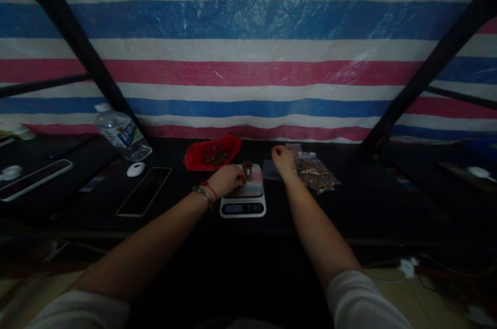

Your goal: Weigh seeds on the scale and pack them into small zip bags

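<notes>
A white digital scale point(243, 208) with a small display stands in front of me. On its plate is a little metal cup point(247, 169) with brown bits at its top. My left hand point(229, 180) is over the plate's left side, fingers curled beside the cup; what they hold, if anything, is hidden. To the right, my right hand point(284, 160) has its thumb and fingers pinched together, above a small clear bag point(271, 169); I cannot make out anything in the pinch. Filled clear bags point(316, 173) of brown bits lie beside that wrist.
Behind the scale, an open red bag point(194, 157) contains brown bits. To the left are a phone point(144, 192), a white oval item point(135, 169) and a tilted-looking plastic bottle point(123, 134). Striped sheeting point(248, 49) hangs behind the black table point(373, 204), between dark frame bars point(411, 70).
</notes>
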### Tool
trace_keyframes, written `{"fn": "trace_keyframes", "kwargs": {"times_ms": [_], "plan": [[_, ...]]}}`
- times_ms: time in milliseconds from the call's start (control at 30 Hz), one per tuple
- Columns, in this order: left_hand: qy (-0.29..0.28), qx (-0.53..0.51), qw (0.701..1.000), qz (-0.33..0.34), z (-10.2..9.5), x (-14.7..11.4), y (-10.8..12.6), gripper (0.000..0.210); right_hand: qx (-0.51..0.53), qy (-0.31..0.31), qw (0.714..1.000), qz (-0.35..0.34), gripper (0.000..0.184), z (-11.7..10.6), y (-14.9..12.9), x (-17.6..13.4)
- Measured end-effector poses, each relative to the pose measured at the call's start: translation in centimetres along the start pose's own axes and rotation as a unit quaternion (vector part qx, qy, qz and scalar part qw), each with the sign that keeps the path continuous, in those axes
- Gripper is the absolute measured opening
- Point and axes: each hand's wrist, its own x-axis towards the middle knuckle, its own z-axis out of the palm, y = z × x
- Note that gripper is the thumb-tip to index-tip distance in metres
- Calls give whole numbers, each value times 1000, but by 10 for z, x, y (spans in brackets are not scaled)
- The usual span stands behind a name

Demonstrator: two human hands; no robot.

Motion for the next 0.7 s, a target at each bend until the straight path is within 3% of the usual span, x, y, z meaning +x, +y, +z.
{"fn": "trace_keyframes", "kwargs": {"times_ms": [200,367,500,700], "plan": [[34,-10,999,11,12,-5,1,17,-14,-14,1000,9,25,4,2,0],[42,-10,999,17,4,-10,0,20,-16,-13,1000,-2,25,6,5,1],[86,-20,996,-1,-3,-10,-4,22,-8,-30,998,-46,24,10,5,-1],[195,-8,979,-63,-9,3,-44,29,-7,-50,995,-81,23,15,5,-4]]}}
